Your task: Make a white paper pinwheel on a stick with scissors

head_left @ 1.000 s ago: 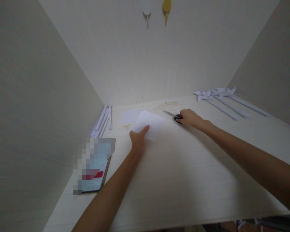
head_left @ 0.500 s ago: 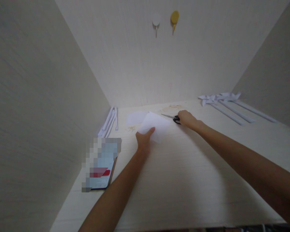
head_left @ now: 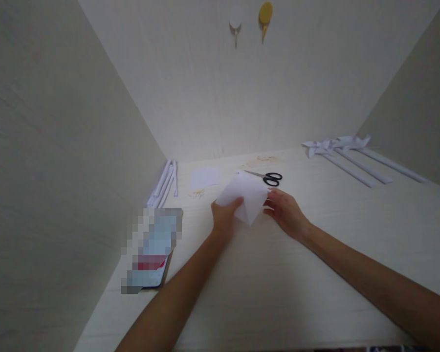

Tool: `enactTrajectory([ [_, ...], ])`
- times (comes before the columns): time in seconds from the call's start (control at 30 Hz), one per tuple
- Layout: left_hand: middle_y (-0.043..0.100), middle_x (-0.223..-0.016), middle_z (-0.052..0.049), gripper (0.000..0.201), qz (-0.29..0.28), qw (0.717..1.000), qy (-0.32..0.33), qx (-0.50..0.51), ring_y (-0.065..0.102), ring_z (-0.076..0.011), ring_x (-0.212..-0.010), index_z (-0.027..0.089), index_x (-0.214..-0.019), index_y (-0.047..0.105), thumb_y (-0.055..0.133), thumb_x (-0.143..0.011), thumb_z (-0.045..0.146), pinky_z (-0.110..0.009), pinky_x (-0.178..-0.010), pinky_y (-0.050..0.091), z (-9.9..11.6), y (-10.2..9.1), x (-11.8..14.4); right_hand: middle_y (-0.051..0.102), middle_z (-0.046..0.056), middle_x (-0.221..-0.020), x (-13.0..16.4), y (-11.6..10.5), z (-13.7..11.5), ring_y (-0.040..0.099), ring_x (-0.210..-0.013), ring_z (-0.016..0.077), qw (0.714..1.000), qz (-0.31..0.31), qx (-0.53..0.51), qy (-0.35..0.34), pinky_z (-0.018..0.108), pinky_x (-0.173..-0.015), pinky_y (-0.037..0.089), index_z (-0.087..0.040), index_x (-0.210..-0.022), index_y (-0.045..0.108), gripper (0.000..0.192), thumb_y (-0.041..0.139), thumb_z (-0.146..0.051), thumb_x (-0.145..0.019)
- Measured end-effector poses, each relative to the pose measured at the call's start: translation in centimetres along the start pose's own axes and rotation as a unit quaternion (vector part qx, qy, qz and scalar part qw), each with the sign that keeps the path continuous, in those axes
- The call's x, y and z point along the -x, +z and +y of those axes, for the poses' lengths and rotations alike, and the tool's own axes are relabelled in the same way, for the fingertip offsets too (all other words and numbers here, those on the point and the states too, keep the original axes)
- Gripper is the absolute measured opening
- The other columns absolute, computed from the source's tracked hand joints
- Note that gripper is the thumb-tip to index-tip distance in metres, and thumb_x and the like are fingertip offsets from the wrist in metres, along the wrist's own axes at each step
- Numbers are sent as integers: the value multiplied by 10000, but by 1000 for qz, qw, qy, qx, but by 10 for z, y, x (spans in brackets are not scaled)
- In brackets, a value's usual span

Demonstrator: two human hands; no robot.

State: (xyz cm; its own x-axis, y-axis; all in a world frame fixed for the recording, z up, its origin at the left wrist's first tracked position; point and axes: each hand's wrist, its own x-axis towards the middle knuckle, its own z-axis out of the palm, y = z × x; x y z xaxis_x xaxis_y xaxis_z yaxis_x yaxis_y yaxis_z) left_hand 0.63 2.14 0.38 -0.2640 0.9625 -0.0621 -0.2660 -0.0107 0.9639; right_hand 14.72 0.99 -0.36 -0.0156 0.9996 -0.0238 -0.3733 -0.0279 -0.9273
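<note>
Phone (head_left: 152, 254), near left on the surface (head_left: 278, 274); left hand (head_left: 225, 217) and right hand (head_left: 286, 212), mid-surface, each grip pinching one white paper sheet (head_left: 245, 195) held between them; scissors (head_left: 267, 177) just beyond, lying untouched; paper sticks (head_left: 352, 156) far right.

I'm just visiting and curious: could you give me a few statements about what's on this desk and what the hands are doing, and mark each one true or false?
1. Both hands hold the white paper sheet. True: the left hand grips its near left edge, and the right hand meets its right corner.
2. The right hand holds the scissors. False: they lie alone on the desk, beyond the paper.
3. A phone lies at the desk's left side. True.
4. The folded paper pinwheels lie beside the phone. False: they lie at the far right.
5. Two hooks hang on the back wall. True.
</note>
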Motion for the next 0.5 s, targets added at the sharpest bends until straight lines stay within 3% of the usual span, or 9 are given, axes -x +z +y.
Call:
enactTrajectory([
  [0.13, 674, -750, -73, 288, -22, 999, 5, -42, 610, -168, -644, 102, -733, 651, 729, -480, 215, -295, -626, 491, 1, 4, 9, 572, -5, -601, 0, -1, 8, 533, -566, 126, 998, 40, 14, -42, 241, -504, 428, -180, -709, 569, 243, 668, -374, -601],
  [0.33, 675, -747, -84, 285, -55, 997, -5, -62, 613, -179, -653, 99, -728, 651, 731, -493, 237, -296, -615, 494, 1, 6, 12, 557, 2, -529, -6, -13, 14, 522, -515, 141, 986, 72, 130, -78, 259, -461, 400, -163, -645, 574, 278, 644, -430, -613],
  [0.5, 674, -756, -102, 294, -51, 995, -22, -88, 615, -190, -664, 89, -706, 656, 741, -473, 247, -305, -625, 493, -2, 4, 10, 554, -10, -560, -4, -12, 11, 501, -492, 109, 986, 93, 111, -86, 237, -456, 387, -164, -667, 565, 245, 639, -395, -627],
])
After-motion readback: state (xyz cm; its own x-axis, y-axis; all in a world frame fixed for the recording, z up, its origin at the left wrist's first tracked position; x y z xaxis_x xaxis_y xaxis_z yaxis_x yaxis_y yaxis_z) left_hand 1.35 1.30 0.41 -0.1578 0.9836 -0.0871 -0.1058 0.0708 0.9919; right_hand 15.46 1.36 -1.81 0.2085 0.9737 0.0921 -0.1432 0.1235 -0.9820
